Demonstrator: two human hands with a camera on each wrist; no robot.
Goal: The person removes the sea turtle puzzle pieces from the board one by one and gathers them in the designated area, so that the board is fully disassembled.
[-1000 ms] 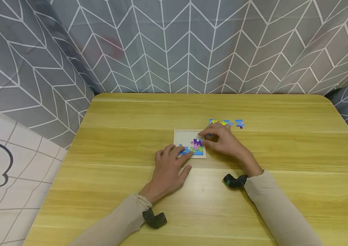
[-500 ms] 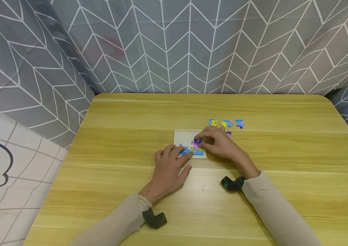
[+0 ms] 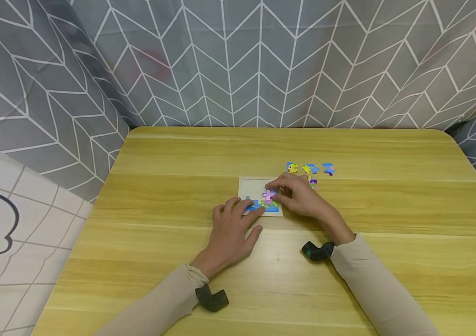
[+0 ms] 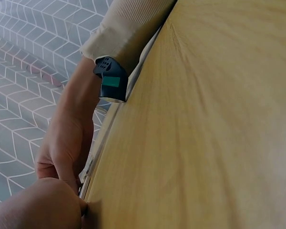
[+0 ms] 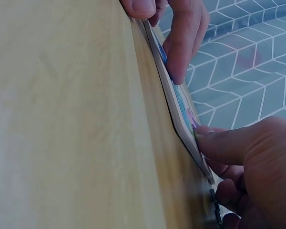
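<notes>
A small square puzzle tray (image 3: 251,178) lies on the table, with blue pieces (image 3: 256,205) along its near side. At its right side is a lilac puzzle piece (image 3: 269,195), pinched by the thumb and forefinger of my right hand (image 3: 305,198). In the right wrist view the right thumb (image 5: 224,144) lies at a purple part of the picture. My left hand (image 3: 230,233) spreads its fingers over the tray's near left part, fingertips resting on it. The left wrist view hides the tray's face; only its thin edge shows by the hands.
Several loose puzzle pieces lie beyond my right hand, among them a yellow and blue one (image 3: 292,168) and a blue one (image 3: 328,169). A wooden table (image 3: 179,186) bears everything. Patterned grey curtain (image 3: 242,65) hangs behind its far edge.
My right hand has moved slightly left and nearer, over the tray's right side. The piece at its fingertips looked dark purple and now looks lilac. My left hand has stayed still.
</notes>
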